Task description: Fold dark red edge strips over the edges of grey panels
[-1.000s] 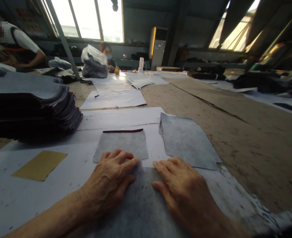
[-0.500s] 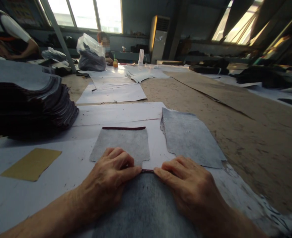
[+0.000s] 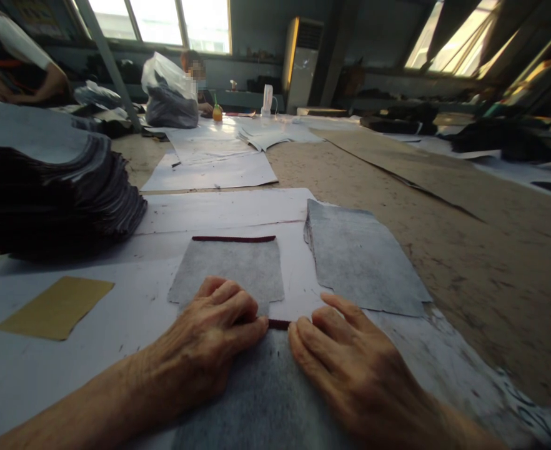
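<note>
Lying flat at the near table edge, grey sheet [image 3: 266,394] showing a dark red folded strip [image 3: 278,324] at its far edge. Pressing that fold down, fingers together: left hand [image 3: 210,337], right hand [image 3: 350,369]. Seemingly partway creased. Finished-looking piece [image 3: 231,269] just beyond; open tabletop [image 3: 444,206] lying rightward.

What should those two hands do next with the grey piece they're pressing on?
Probably slide the fingertips outward along the dark red folded edge, pressing it flat. The left hand and right hand pinch it only near the middle of the grey piece.
</note>
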A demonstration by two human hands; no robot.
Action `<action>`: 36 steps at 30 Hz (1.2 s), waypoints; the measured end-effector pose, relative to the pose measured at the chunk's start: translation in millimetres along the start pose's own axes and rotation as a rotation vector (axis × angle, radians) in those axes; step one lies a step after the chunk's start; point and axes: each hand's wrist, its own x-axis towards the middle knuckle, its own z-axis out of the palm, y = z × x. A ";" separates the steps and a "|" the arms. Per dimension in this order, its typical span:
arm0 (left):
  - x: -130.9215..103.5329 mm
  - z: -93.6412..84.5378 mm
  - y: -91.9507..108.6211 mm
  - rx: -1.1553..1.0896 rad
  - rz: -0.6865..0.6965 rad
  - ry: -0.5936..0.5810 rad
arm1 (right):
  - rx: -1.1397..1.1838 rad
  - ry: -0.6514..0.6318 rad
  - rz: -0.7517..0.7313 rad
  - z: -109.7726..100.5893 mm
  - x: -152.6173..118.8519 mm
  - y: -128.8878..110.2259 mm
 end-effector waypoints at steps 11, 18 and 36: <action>-1.0 -1.7 -0.4 0.087 -0.025 -0.006 | 0.124 -0.069 0.110 0.2 16.9 -2.8; -7.0 -13.6 -4.8 0.034 -0.017 -0.034 | 0.082 -0.036 0.085 5.3 11.2 -8.2; -22.5 -17.4 -5.0 -0.014 0.004 -0.083 | 0.160 0.015 0.047 15.1 23.4 -23.6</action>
